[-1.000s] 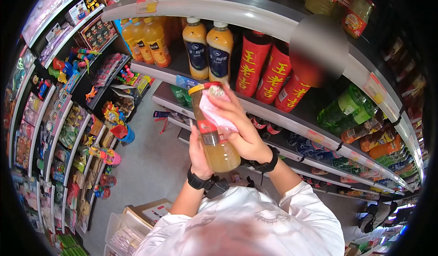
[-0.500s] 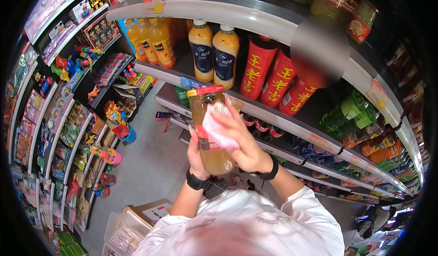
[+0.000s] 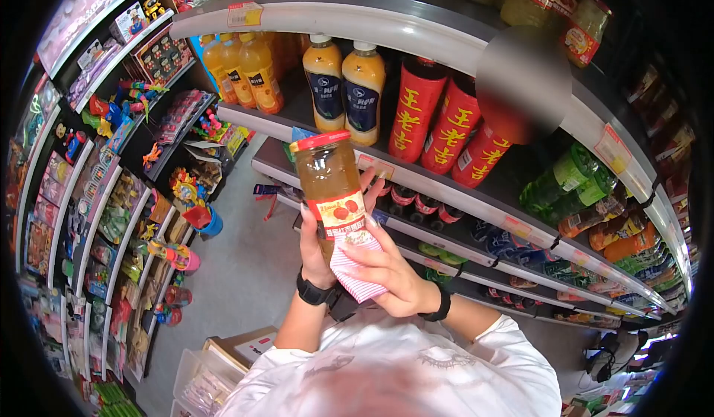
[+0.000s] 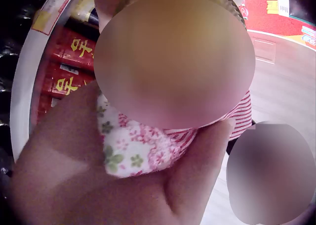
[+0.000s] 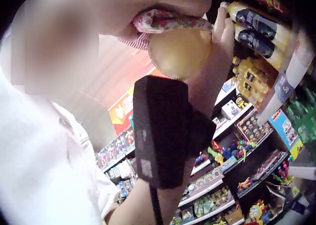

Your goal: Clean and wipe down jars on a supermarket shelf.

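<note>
A glass jar (image 3: 327, 171) with a red lid, amber contents and a red fruit label is tilted in front of the shelf in the head view. My left hand (image 3: 315, 252) grips it from the left, with fingertips showing past its right side. My right hand (image 3: 398, 274) holds a folded cloth (image 3: 358, 270), pink-striped and floral, against the jar's lower part. The cloth's floral side (image 4: 138, 153) shows in the left wrist view, where a blur covers most of the jar. In the right wrist view the jar's round base (image 5: 180, 53) shows beside the cloth (image 5: 158, 22).
Behind the jar, a shelf (image 3: 297, 128) carries orange drinks (image 3: 260, 75), two dark-labelled bottles (image 3: 362, 93) and red cylinders (image 3: 416, 108). More jars (image 3: 584, 30) stand above. Toy racks (image 3: 111, 216) line the left side. A plastic bin (image 3: 195, 372) and a cardboard box (image 3: 249, 342) are low at the left.
The jar has turned so that its fruit label faces up to the head view. The cloth and right hand have moved from its upper side down to its lower part.
</note>
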Demonstrator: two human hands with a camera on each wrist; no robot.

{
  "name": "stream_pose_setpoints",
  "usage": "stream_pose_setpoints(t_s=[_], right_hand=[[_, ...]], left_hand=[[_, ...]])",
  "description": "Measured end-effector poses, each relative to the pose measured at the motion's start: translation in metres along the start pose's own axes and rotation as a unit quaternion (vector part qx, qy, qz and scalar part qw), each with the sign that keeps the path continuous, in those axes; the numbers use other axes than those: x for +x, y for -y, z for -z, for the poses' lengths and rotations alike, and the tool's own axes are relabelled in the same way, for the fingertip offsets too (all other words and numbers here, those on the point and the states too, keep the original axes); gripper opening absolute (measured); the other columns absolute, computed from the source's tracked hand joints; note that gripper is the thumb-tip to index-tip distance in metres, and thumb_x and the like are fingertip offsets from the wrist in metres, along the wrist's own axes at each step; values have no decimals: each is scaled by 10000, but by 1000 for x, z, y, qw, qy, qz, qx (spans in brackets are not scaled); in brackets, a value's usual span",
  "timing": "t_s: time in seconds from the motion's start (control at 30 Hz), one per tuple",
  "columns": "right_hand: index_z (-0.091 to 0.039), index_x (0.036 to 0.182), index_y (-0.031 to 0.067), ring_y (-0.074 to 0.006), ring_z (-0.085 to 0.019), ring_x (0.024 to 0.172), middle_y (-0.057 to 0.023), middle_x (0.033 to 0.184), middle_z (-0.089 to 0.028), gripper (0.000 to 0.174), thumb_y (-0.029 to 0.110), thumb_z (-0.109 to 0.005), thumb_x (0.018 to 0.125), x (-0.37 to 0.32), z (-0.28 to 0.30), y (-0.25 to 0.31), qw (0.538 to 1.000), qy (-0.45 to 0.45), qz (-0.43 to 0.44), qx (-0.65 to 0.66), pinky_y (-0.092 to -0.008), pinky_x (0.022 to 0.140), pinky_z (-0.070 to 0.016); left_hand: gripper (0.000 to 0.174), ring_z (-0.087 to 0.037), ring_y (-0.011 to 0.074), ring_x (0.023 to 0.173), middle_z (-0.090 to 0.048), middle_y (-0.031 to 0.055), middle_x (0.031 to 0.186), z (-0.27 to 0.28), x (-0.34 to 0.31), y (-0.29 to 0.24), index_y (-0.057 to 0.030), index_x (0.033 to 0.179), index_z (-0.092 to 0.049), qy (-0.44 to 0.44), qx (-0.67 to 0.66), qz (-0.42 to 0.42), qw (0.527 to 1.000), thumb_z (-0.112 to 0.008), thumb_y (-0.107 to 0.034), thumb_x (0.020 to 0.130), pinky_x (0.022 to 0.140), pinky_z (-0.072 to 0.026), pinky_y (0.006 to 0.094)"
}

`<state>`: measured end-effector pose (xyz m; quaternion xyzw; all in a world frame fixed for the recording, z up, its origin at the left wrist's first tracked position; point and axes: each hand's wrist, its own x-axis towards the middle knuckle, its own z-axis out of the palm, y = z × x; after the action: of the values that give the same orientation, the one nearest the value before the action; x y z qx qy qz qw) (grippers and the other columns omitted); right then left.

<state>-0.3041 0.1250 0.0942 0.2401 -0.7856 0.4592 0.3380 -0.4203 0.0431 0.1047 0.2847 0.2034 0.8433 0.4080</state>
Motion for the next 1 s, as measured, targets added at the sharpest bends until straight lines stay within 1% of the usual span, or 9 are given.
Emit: stream_pose_setpoints(t_s=[0.13,0.17,0.4,0.5,0.57,0.63,0.73,0.8,1.0], right_hand=[[-490,1256,96,-490,-138,1365,-164,1422,-389,471,43,-491,788,19,17,-9,997,-40,9,-70,-581,1096,-104],[-487,1257,100,-491,-132,1367,-167,1425,-385,468,47,-487,791,24,21,-12,993,-62,19,-96,-578,1097,-90],[-474,1266,107,-482,-65,1382,-179,1454,-332,355,193,-479,922,39,34,-11,995,-89,-34,-26,-570,1093,-53],[-465,1289,119,-493,-51,1379,-170,1457,-328,361,208,-449,940,10,15,-6,997,-71,-32,21,-580,1091,-48],[-465,1295,123,-511,-59,1368,-145,1463,-325,361,224,-433,950,-10,4,1,999,-35,-22,28,-609,1080,-56],[-459,1299,124,-518,-63,1364,-158,1461,-322,364,233,-439,952,-23,-3,6,999,-29,-15,22,-619,1073,-66],[-438,1314,139,-524,-64,1361,-177,1469,-296,376,240,-451,952,-22,-1,2,997,-72,-3,30,-613,1072,-81],[-377,1344,78,-450,-82,1389,-218,1494,-202,427,286,-421,973,-9,4,11,987,-134,-56,69,-531,1101,-81],[-272,1387,-18,-323,-125,1406,-219,1508,-146,557,345,-391,982,-2,4,29,936,-188,-184,235,-426,1121,-92]], left_hand=[[715,-448,270,1243,-450,163,1352,33,-11,16,1,1383,-321,5,-6,54,999,-422,-536,923,1058,-332,388],[660,-489,252,1196,-478,138,1325,26,-17,13,-18,1363,-356,-31,82,35,996,-429,-512,931,1018,-381,378],[744,-490,195,1185,-478,88,1304,14,-30,24,-46,1361,-352,-39,20,67,997,-655,-456,820,1006,-393,362],[833,-456,224,1232,-449,127,1346,19,-29,23,-31,1393,-297,-58,14,46,997,-677,-463,789,1033,-368,374],[957,-300,338,1347,-265,250,1457,6,-16,20,6,1414,-252,11,-3,-20,1000,-703,-486,728,1092,-278,410],[1141,-189,349,1390,-179,237,1494,3,-15,11,11,1442,-170,41,118,21,992,-609,-703,668,1135,-150,430],[924,-330,321,1333,-305,227,1443,6,-17,14,-3,1406,-277,84,38,-1,996,-748,-338,685,1093,-278,419],[896,-426,233,1256,-434,122,1361,26,-39,13,-10,1378,-319,61,29,108,992,-776,-149,620,1065,-318,386],[895,-477,190,1190,-479,85,1304,9,-48,11,-27,1341,-363,44,206,42,977,-832,-140,587,1012,-369,354]])
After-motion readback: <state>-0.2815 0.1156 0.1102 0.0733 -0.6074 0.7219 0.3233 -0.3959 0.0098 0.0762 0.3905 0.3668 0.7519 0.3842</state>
